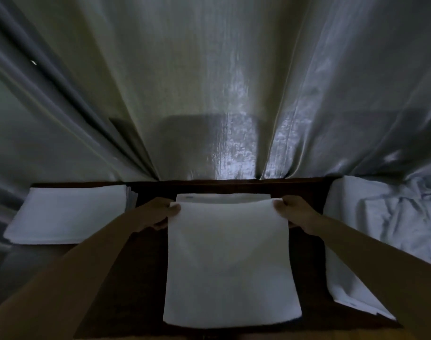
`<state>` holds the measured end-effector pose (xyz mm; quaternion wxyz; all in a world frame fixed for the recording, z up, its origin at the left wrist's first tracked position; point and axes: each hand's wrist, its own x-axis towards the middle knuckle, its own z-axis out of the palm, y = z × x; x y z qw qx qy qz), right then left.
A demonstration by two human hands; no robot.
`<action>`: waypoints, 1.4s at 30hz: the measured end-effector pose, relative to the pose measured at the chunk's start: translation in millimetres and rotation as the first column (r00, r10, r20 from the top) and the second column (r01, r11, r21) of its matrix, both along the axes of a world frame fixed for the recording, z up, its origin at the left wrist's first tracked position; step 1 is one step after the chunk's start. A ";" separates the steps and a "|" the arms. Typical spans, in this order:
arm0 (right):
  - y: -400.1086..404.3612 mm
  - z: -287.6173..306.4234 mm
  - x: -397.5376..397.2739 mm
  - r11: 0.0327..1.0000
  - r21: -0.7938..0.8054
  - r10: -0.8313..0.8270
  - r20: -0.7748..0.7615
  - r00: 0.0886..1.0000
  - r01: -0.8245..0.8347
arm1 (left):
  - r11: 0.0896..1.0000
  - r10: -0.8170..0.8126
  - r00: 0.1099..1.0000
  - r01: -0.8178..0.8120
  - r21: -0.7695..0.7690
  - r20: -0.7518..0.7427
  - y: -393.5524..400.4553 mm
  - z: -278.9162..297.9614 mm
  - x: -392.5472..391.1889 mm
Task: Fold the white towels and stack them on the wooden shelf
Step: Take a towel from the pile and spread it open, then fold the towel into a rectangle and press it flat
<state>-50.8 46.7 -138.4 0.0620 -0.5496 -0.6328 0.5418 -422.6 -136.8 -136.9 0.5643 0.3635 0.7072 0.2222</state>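
Observation:
A white towel lies doubled over in the middle of the dark wooden shelf. My left hand pinches the far left corner of its upper layer. My right hand pinches the far right corner. The upper edge sits a little short of the lower layer's far edge, which shows beyond it. A neat stack of folded white towels rests on the shelf's left end.
A heap of crumpled white towels lies on the right, spilling over the shelf's edge. A shiny grey curtain hangs right behind the shelf and closes off the back.

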 end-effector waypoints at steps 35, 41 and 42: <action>69.4 -104.0 -40.6 0.950 0.312 -0.074 0.186 0.980 0.013 | 0.971 0.231 0.805 -0.155 0.181 -0.546 60.4 -91.7 -3.9; 63.4 -100.9 -39.9 0.919 0.175 -0.347 -0.074 0.935 0.355 | 0.849 0.516 0.820 -0.451 0.274 -0.249 53.6 -91.8 -0.8; 62.1 -99.6 -39.4 0.909 0.129 -0.382 -0.118 0.917 0.396 | 0.812 0.567 0.806 -0.511 0.282 -0.172 51.0 -89.6 0.5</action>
